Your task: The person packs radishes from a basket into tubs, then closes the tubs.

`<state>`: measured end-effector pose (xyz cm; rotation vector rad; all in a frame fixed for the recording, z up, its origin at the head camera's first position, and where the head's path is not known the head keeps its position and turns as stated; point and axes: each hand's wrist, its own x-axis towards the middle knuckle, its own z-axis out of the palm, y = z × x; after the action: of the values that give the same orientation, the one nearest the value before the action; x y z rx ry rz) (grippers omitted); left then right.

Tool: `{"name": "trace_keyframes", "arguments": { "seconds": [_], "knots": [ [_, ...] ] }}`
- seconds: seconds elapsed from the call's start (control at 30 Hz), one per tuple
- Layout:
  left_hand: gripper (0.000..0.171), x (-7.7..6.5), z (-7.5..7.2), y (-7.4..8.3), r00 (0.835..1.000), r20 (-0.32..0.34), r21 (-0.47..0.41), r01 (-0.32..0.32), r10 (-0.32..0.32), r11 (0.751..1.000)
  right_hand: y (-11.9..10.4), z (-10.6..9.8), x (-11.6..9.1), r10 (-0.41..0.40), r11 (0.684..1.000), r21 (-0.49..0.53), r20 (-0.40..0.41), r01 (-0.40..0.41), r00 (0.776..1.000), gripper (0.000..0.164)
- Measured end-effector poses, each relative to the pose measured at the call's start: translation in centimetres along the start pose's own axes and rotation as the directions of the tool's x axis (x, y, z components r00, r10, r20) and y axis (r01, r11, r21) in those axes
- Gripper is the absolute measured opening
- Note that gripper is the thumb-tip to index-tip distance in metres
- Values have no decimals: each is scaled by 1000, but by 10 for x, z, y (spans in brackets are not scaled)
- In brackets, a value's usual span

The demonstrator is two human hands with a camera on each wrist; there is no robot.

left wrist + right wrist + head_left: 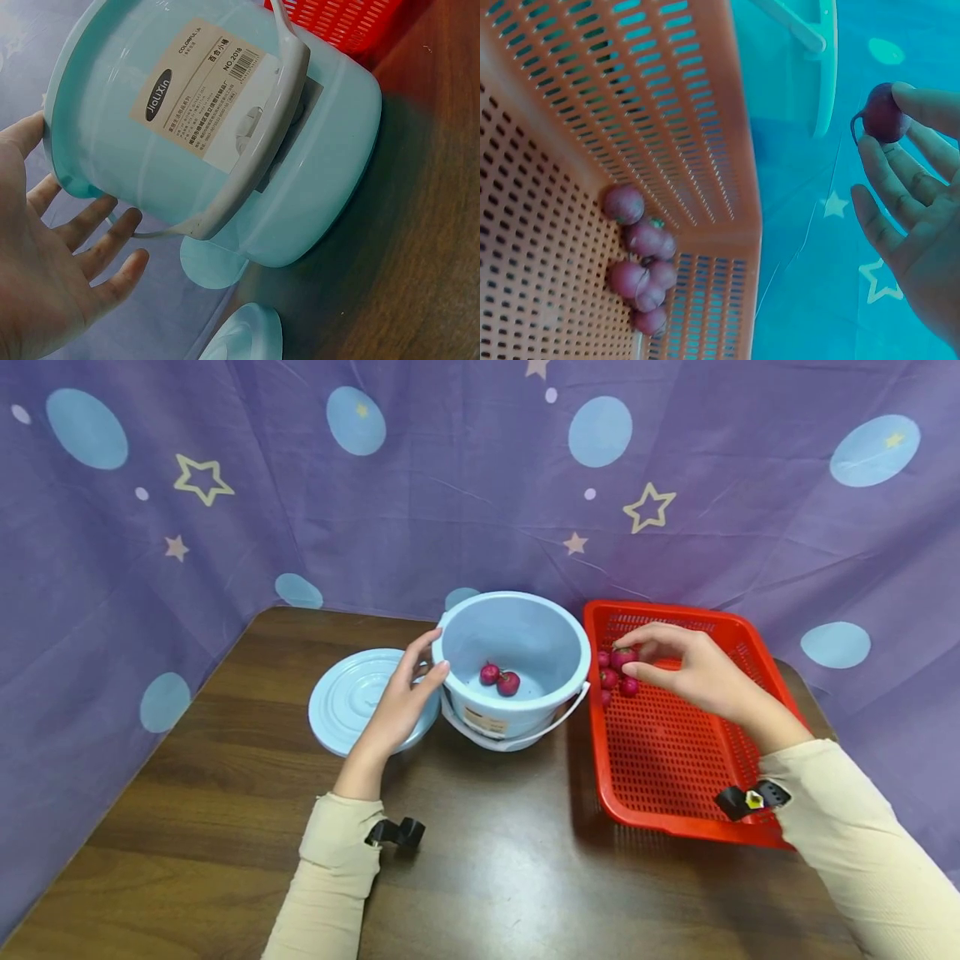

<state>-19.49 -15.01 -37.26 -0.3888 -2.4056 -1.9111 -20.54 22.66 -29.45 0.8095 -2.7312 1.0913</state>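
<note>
My right hand (697, 672) pinches a small red radish (886, 114) between thumb and fingertips, with its thin root hanging out. In the head view this hand is over the far left part of a red perforated plastic basket (602, 768). Several more radishes (649, 240) lie clustered in a corner of the basket. To the left stands a light blue bucket (510, 631) with two radishes (508, 683) on its bottom. My left hand (397, 702) is at the bucket's left rim, fingers spread and loosely extended, fingertips right at the edge.
A round light blue lid (345, 702) lies on the wooden table (187, 793), left of the bucket and partly behind my left hand. The bucket's pale handle (262, 150) hangs down its front, across a label. A purple patterned cloth (480, 485) hangs behind the table.
</note>
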Motion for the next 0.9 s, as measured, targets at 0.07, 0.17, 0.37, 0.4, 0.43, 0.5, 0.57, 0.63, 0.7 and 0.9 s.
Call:
{"name": "trace_keyframes", "arguments": {
  "seconds": [0.07,0.17,0.37,0.4,0.43,0.5,0.57,0.63,0.7,0.9],
  "knots": [
    [54,0,0,0,1000,-1,-1,2,-2,1000,-3,1,2,-18,1000,9,-1,18,1000,33],
    [54,0,-1,-1,1000,-4,1,7,-7,1000,-10,4,4,-32,999,26,7,32,999,32],
    [54,0,-1,-1,1000,3,3,8,-8,1000,-21,9,11,-56,994,96,37,52,998,32],
    [54,0,-1,-1,1000,4,3,8,-8,1000,-23,10,12,-58,993,107,40,53,998,32],
    [54,0,0,-1,1000,5,2,7,-7,1000,-25,10,14,-56,992,112,42,51,998,32],
    [54,0,0,-1,1000,3,2,8,-8,1000,-28,12,17,-51,992,119,48,45,998,31],
    [54,0,1,-1,1000,-1,2,8,-8,1000,-31,14,20,-55,993,111,52,49,997,31],
    [54,0,1,-2,1000,-3,1,6,-6,1000,-34,17,24,-63,992,112,60,56,996,30],
    [54,0,1,-2,1000,-5,-1,5,-5,1000,-36,20,28,-77,991,117,65,69,995,30],
    [54,1,1,-2,1000,-6,2,4,-4,1000,-44,27,38,-124,986,117,68,116,990,30]
  ]
}}
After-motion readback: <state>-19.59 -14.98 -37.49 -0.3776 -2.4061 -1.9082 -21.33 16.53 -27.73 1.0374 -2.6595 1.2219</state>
